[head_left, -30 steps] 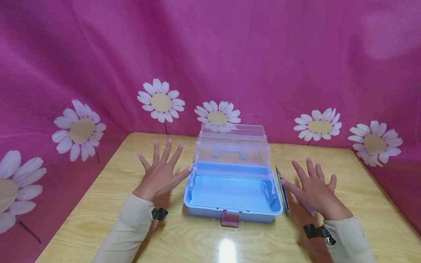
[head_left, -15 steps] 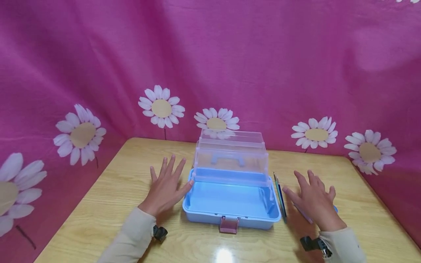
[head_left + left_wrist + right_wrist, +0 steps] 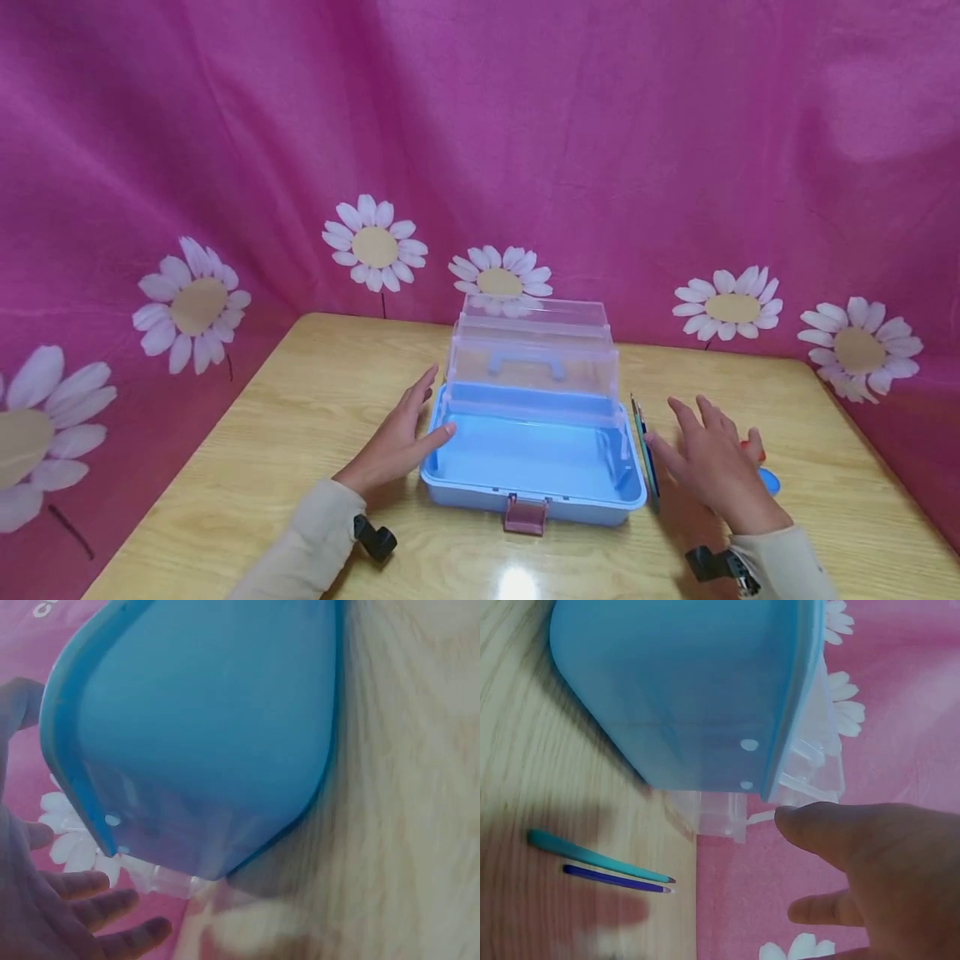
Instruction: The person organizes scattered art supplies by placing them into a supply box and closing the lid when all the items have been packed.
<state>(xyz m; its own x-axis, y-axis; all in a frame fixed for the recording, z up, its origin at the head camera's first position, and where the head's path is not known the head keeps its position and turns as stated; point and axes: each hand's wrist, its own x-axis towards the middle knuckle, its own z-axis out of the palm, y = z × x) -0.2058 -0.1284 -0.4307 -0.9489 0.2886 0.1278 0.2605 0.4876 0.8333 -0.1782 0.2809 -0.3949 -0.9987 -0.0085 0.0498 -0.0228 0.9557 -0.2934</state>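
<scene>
A light blue plastic box [image 3: 577,511] stands in the middle of the table, its clear hinged lid [image 3: 532,333] raised at the back and a pink latch [image 3: 525,517] hanging at the front. My left hand [image 3: 393,446] is at the box's left side, fingers extended and thumb overlapping the rim in the head view. To the right of the box, my right hand [image 3: 716,467] hovers with spread fingers, holding nothing. Between it and the box lie a teal pencil-like stick [image 3: 600,859] and a shorter dark blue pencil [image 3: 619,880], side by side.
Partly hidden behind my right hand are a small red object [image 3: 753,450] and a round blue one [image 3: 768,481]. The wooden table [image 3: 300,400] backs onto a pink curtain [image 3: 600,150] printed with daisies.
My left hand has turned edge-on and come closer to the box's left side. My right hand has shifted slightly, uncovering the red and blue objects. The view has tilted slightly.
</scene>
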